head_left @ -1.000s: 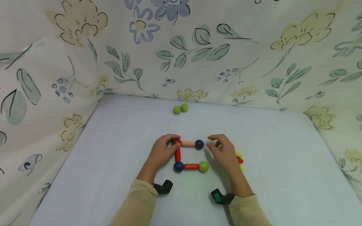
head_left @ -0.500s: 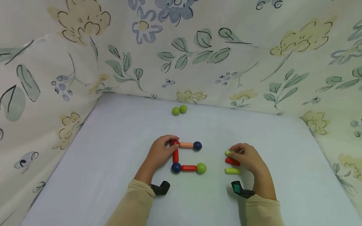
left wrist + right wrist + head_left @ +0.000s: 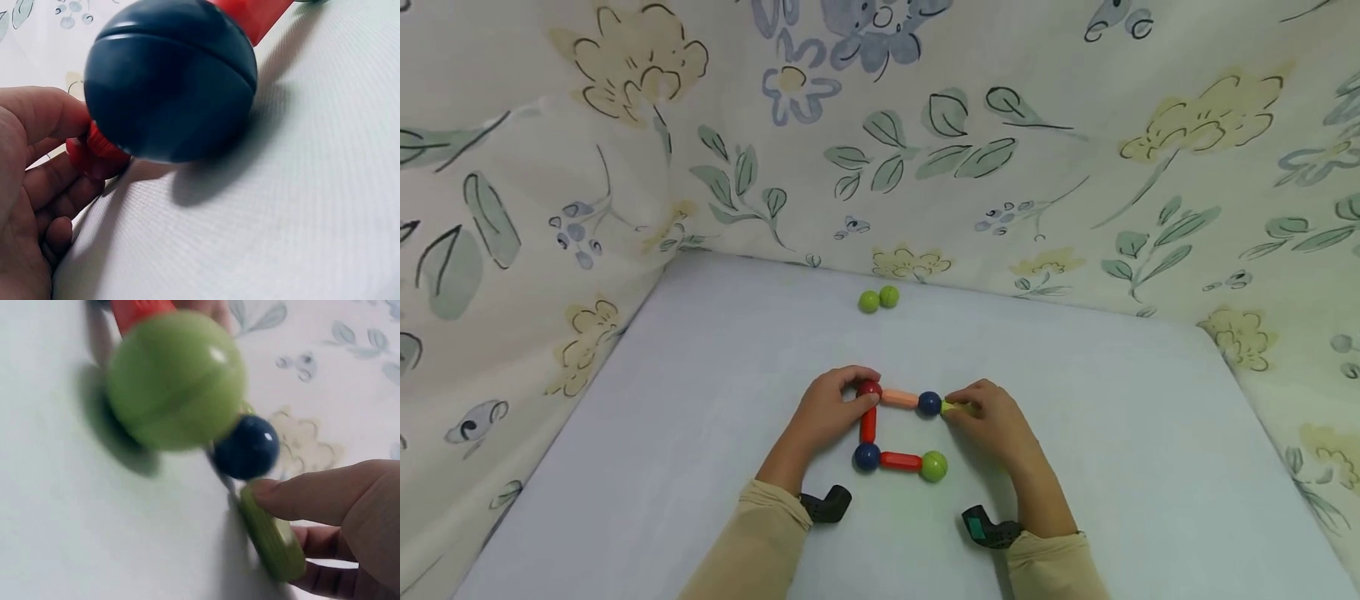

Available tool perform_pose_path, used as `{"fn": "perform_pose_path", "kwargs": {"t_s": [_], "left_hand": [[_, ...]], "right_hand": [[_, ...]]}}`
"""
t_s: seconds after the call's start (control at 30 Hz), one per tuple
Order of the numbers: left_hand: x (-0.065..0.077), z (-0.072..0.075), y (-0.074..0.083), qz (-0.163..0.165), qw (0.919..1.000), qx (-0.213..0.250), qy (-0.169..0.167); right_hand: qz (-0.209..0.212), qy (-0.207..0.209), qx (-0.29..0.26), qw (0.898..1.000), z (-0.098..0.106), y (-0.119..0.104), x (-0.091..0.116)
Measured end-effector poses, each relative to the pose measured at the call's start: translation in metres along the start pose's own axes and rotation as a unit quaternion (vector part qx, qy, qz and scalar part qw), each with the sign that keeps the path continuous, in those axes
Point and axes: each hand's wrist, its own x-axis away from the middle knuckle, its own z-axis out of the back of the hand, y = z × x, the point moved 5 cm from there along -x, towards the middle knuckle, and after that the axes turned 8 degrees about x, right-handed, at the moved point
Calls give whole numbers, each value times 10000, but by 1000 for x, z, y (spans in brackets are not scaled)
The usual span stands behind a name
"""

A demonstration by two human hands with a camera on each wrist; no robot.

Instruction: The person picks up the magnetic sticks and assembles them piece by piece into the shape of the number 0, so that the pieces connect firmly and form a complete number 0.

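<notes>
In the head view my left hand holds a red ball, the far left corner of a ball-and-stick magnetic shape. From that ball an orange stick runs right to a navy ball. A red stick comes nearer to a second navy ball, large in the left wrist view. Another red stick links it with a green ball. My right hand pinches a yellow-green stick between thumb and fingers, its tip right at the far navy ball.
Two green balls sit together near the back of the white table. Floral cloth hangs behind and along the sides. The loose red and yellow sticks seen earlier are hidden behind my right hand and forearm.
My right hand went right to the loose sticks, picked up a yellow-green one and brought it back left to the far navy ball. My left hand stays on the red ball.
</notes>
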Motion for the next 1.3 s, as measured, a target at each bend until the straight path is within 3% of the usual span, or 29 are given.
{"fn": "perform_pose_path", "kwargs": {"t_s": [0.37, 0.6, 0.8, 1.0, 1.17, 1.3], "left_hand": [[1, 0, 2, -11, 10000, -80, 3], [1, 1, 3, -231, 9997, 43, 11], [-1, 3, -2, -36, 9996, 166, 215], [-2, 4, 1, -73, 9984, 306, 471], [-1, 8, 0, 2, 9957, 455, 809], [1, 9, 1, 17, 9954, 454, 842]], "right_hand": [[185, 197, 79, 9996, -10, -7, 0], [460, 753, 91, 9961, -7, -10, 1], [600, 891, -25, 9942, -10, -17, -1], [250, 793, 99, 9965, -2, -7, 0], [-358, 598, -73, 9975, 13, 14, 4], [-606, 370, -42, 9975, 13, 27, 6]]}}
